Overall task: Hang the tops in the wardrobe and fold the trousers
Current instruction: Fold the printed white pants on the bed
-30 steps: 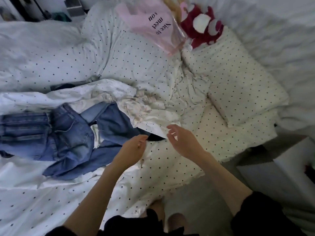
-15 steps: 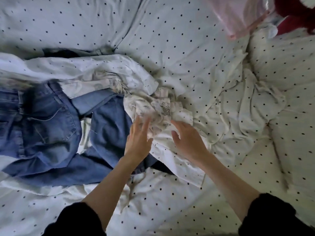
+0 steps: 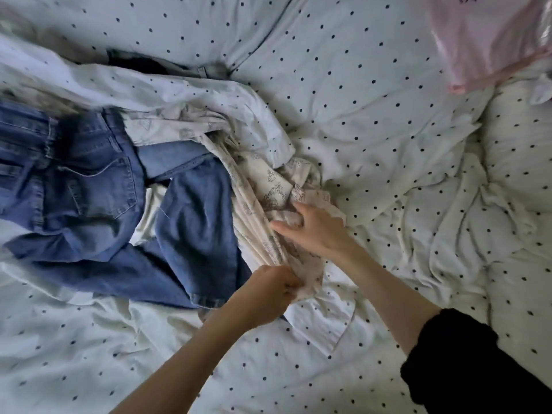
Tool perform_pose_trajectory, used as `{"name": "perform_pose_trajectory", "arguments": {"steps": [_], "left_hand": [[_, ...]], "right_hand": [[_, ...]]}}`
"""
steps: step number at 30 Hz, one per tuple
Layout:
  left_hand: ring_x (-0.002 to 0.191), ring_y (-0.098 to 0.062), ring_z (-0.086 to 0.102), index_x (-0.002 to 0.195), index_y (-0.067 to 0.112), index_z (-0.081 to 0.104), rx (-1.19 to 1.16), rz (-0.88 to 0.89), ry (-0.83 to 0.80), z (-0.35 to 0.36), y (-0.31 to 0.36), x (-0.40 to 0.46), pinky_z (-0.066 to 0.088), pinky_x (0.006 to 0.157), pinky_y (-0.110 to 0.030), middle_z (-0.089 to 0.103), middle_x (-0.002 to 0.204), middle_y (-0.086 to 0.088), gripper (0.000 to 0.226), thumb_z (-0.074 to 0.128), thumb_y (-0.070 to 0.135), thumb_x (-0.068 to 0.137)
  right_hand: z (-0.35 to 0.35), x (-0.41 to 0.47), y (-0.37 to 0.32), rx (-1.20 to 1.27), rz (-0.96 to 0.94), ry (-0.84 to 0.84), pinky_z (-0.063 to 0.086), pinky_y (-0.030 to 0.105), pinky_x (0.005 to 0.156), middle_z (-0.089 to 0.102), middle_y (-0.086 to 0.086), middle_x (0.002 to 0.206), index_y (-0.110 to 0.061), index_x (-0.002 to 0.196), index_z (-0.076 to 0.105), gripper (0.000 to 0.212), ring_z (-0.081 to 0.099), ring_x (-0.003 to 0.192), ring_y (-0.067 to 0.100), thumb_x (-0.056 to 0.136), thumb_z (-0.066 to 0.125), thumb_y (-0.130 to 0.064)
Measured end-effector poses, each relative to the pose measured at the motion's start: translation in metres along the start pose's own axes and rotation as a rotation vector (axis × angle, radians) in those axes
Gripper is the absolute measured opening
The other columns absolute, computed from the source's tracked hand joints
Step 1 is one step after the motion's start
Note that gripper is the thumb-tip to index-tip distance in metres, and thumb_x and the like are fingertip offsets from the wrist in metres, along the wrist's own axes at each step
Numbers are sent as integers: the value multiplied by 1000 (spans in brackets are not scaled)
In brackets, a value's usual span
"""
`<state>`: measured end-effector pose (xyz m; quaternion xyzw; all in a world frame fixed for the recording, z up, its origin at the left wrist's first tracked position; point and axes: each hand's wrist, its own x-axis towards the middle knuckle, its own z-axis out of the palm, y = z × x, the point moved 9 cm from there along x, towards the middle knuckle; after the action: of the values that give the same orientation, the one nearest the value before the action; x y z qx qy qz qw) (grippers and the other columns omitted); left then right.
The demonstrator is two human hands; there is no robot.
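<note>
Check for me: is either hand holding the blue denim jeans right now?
No: the left hand pinches the cream printed top and the right hand grips it further up, while the blue denim jeans lie untouched beside them.

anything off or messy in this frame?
Nothing damaged or spilled. The jeans lie crumpled and unfolded in a heap with a cream printed top, which both hands grip: left hand at its lower end, right hand higher up.
</note>
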<state>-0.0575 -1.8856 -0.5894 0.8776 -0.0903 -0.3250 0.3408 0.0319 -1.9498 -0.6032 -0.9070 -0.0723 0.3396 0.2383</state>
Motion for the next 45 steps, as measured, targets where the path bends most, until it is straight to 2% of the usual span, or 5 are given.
{"name": "perform_pose_trajectory", "arguments": {"steps": [11,19,32,38,45], "left_hand": [[96,-15,60,124,19,59,-130,-43,326,-43,-24,-19,47,87,-24,58,111,2,32,58,22,92],[144,-30,-7,150,28,-1,512,-107,437,-87,-5,50,3,115,-45,-4,158,-8,87,58,14,88],[85,-29,64,110,19,64,434,81,311,31,116,53,35,62,-28,70,94,-7,27,43,12,94],[96,-24,63,111,17,65,306,276,141,64,132,31,46,74,-30,70,101,-3,32,47,3,87],[97,-32,64,100,6,69,335,373,365,-13,70,-10,53,83,-45,67,104,-12,41,64,-12,64]], "right_hand": [[-15,-16,33,72,63,34,31,28,54,34,-4,50,-18,51,34,49,33,46,10,91,60,-31],[-91,-87,113,-16,184,306,36,29,68,45,-2,52,-12,67,60,31,42,51,12,91,58,-32],[-89,-171,241,111,578,329,12,49,113,41,-4,146,-32,141,39,54,32,137,23,90,47,-18],[-64,-138,189,385,276,271,30,20,53,49,-1,58,-11,68,58,35,41,53,11,95,45,-30],[-23,-88,104,367,65,151,35,12,39,63,-8,97,-21,136,44,56,43,36,-2,89,53,-49]]}}
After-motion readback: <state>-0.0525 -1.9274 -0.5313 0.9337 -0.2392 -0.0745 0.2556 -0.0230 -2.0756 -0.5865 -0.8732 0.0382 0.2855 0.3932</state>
